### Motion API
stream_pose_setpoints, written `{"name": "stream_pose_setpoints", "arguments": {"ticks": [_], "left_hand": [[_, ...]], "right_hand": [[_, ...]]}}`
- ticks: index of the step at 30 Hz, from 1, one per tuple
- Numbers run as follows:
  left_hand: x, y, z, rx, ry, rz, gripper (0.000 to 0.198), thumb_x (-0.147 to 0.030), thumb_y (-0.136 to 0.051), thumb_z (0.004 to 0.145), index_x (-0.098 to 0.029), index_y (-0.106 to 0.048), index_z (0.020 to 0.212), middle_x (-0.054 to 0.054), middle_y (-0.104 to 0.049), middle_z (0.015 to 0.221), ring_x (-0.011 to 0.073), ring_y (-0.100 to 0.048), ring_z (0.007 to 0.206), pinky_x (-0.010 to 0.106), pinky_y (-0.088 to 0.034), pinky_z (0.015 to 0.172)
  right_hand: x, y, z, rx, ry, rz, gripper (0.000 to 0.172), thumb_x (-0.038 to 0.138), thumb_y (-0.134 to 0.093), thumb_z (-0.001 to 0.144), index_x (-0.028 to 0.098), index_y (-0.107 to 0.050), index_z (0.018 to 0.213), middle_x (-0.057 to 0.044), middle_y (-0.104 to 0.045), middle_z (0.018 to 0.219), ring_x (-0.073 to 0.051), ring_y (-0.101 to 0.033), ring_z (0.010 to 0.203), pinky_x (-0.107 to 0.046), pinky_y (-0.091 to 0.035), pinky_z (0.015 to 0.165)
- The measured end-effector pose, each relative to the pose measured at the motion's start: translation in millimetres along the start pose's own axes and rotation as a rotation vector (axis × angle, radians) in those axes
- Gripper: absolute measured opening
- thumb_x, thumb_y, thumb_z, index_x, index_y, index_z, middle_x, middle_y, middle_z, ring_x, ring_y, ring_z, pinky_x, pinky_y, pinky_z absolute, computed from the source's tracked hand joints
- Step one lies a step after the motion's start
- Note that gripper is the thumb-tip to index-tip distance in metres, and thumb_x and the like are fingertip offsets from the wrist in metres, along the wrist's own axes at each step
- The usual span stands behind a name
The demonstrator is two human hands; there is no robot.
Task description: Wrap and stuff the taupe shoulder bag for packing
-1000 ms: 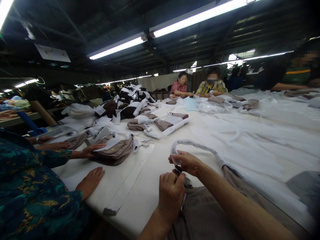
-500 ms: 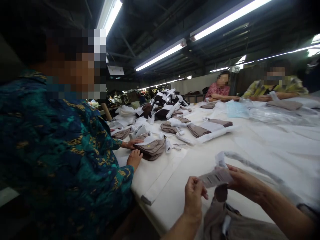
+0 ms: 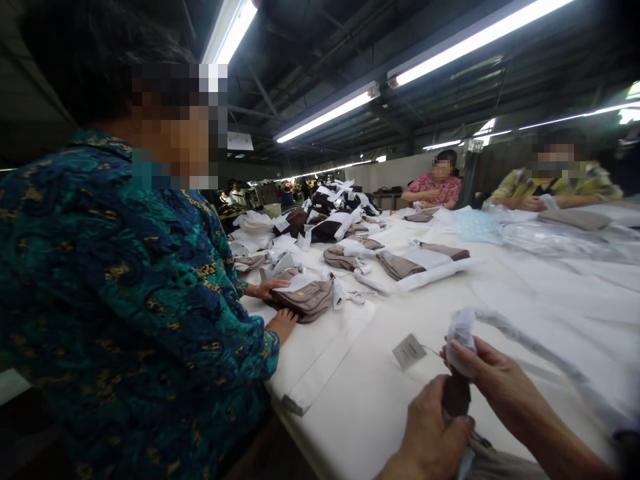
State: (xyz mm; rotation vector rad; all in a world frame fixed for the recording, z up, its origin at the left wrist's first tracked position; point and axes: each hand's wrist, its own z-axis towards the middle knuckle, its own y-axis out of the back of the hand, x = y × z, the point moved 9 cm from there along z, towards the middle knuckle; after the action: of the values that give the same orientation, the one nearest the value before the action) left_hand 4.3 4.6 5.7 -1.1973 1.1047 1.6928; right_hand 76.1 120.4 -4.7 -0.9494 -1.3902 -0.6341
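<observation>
White wrapping [image 3: 461, 327] was pinched between the thumb and fingers of the right hand [image 3: 500, 377], with almost no gap between them. Half a second earlier, the pale tag [image 3: 409, 351] had been stretched out between the two hands; now it was free of the left fingers and stood out to the left on its thin string. The left hand [image 3: 433, 423] had come nearer to the right one, and its fingers were closed around the lower part of a dark brown tab [image 3: 456, 395], just below the wrapping.

This tab stood nearly upright between the hands, its long axis going up into the wrapped end. From there the wrapped strap [image 3: 543, 350] bent over and ran to the right and toward the wearer. Below the hands, at the bottom edge, a part of the grey-brown bag [image 3: 505, 465] was visible. Whether the tag touched the tabletop [image 3: 370, 400], I cannot tell.

Farther to the left, a co-worker in a patterned blue-green shirt [image 3: 200, 320] had both hands at another brown bag [image 3: 310, 299]. Beyond, a partly wrapped bag [image 3: 403, 265] lay near the middle, and a heap of dark and white pieces [image 3: 340, 210] rose behind it. Two persons sat at the far side.
</observation>
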Motion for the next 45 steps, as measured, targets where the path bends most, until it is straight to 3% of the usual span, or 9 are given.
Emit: {"name": "stream_pose_setpoints", "arguments": {"ticks": [6, 9, 15, 20, 23, 28, 34, 39, 45], "left_hand": [[7, 6.7, -4, -0.236, -0.034, 0.076, 0.038, -0.011, -0.050, 0.072, -0.016, -0.052, 0.109, 0.007, -0.058, 0.102, 0.0199, -0.051, 0.095, 0.028, -0.038, 0.085], [8, 4.8, -5, -0.268, -0.057, 0.110, 0.033, -0.013, -0.051, 0.075, -0.015, -0.052, 0.107, 0.008, -0.057, 0.100, 0.0197, -0.051, 0.095, 0.029, -0.039, 0.085], [5, 1.5, 1, -0.293, -0.138, 0.125, 0.034, -0.011, -0.053, 0.075, -0.018, -0.052, 0.108, 0.006, -0.057, 0.099, 0.0181, -0.053, 0.094, 0.029, -0.042, 0.083], [0, 2.2, 0, -0.281, -0.137, 0.118, 0.037, -0.006, -0.051, 0.073, -0.019, -0.053, 0.108, 0.004, -0.057, 0.099, 0.0168, -0.053, 0.095, 0.027, -0.042, 0.083], [1, 2.9, -1, -0.277, -0.115, 0.104, 0.035, -0.008, -0.051, 0.075, -0.020, -0.054, 0.108, 0.004, -0.058, 0.097, 0.0163, -0.054, 0.092, 0.026, -0.044, 0.081], [2, 2.5, 1, -0.278, -0.122, 0.101, 0.032, -0.013, -0.052, 0.076, -0.019, -0.055, 0.107, 0.005, -0.059, 0.099, 0.0180, -0.055, 0.094, 0.028, -0.044, 0.082], [3, 6.5, 2, -0.278, -0.085, 0.087, 0.030, -0.012, -0.051, 0.077, -0.020, -0.055, 0.106, 0.004, -0.059, 0.100, 0.0173, -0.055, 0.094, 0.027, -0.043, 0.082], [3, 0.7, 3, -0.240, -0.145, 0.163, 0.036, -0.010, -0.050, 0.076, -0.020, -0.054, 0.110, 0.005, -0.058, 0.103, 0.0183, -0.054, 0.096, 0.029, -0.043, 0.084], [4, 0.7, 2, -0.217, -0.145, 0.186, 0.035, -0.014, -0.054, 0.075, -0.019, -0.053, 0.109, 0.007, -0.058, 0.103, 0.0197, -0.054, 0.095, 0.032, -0.043, 0.083]], "right_hand": [[0, -10, -5, 0.065, 0.029, 0.002, 0.032, 0.044, -0.069, 0.066, 0.019, -0.061, 0.084, -0.001, -0.062, 0.078, -0.016, -0.055, 0.074, -0.026, -0.044, 0.069], [-4, -10, -6, 0.060, -0.023, 0.064, 0.037, 0.049, -0.066, 0.067, 0.017, -0.061, 0.084, -0.003, -0.062, 0.081, -0.017, -0.055, 0.077, -0.028, -0.044, 0.070], [7, 28, -10, -0.260, 0.026, -0.215, 0.050, 0.062, -0.043, 0.077, 0.017, -0.062, 0.086, -0.006, -0.062, 0.088, -0.018, -0.053, 0.077, -0.027, -0.039, 0.062], [19, 6, -14, -0.043, 0.138, -0.380, 0.038, 0.053, -0.058, 0.071, 0.017, -0.053, 0.060, 0.002, -0.049, 0.055, -0.013, -0.045, 0.058, -0.025, -0.035, 0.057], [19, 4, -15, 0.082, 0.082, -0.401, 0.037, 0.052, -0.058, 0.071, 0.016, -0.054, 0.061, 0.001, -0.051, 0.057, -0.013, -0.046, 0.057, -0.024, -0.035, 0.057], [26, 20, -14, -0.008, 0.069, -0.408, 0.040, 0.053, -0.049, 0.077, 0.015, -0.059, 0.073, -0.003, -0.059, 0.070, -0.015, -0.051, 0.064, -0.025, -0.036, 0.058], [12, -4, -27, 0.301, 0.021, -0.513, 0.030, 0.042, -0.060, 0.069, 0.015, -0.052, 0.058, 0.002, -0.048, 0.051, -0.010, -0.041, 0.050, -0.023, -0.029, 0.048], [29, 14, -6, 0.104, -0.100, -0.463, 0.041, 0.055, -0.050, 0.074, 0.015, -0.061, 0.070, -0.004, -0.057, 0.065, -0.012, -0.046, 0.055, -0.022, -0.027, 0.045], [31, -28, 15, 0.301, -0.088, -0.346, 0.033, 0.046, -0.065, 0.064, 0.016, -0.053, 0.062, 0.003, -0.046, 0.054, -0.009, -0.038, 0.050, -0.022, -0.027, 0.048]]}}
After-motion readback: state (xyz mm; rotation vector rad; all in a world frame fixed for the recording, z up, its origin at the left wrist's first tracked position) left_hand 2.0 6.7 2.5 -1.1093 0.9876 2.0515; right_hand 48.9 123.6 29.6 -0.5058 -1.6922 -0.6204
